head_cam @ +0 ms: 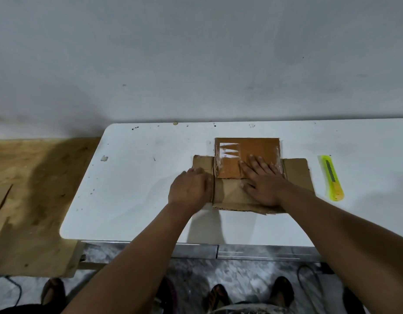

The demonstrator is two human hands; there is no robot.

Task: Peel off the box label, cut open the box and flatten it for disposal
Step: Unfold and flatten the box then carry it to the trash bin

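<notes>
On the white table (132, 177), right of centre and toward the far edge, the cardboard box (232, 196) lies spread flat, flaps out to left and right. I see my right hand (261, 180) pressing palm-down with fingers spread on its middle, and my left hand (189, 189) laid flat on the left flap; neither grips anything. I judge the risk is spring-back: creases not pressed hard may lift once I let go. Shiny tape with a scrap of white label (229, 149) remains on the far panel. The yellow utility knife (331, 177) lies well to the right, a hazard if swept. A grey wall stands behind; a wooden board (30, 189) adjoins the table's left.
</notes>
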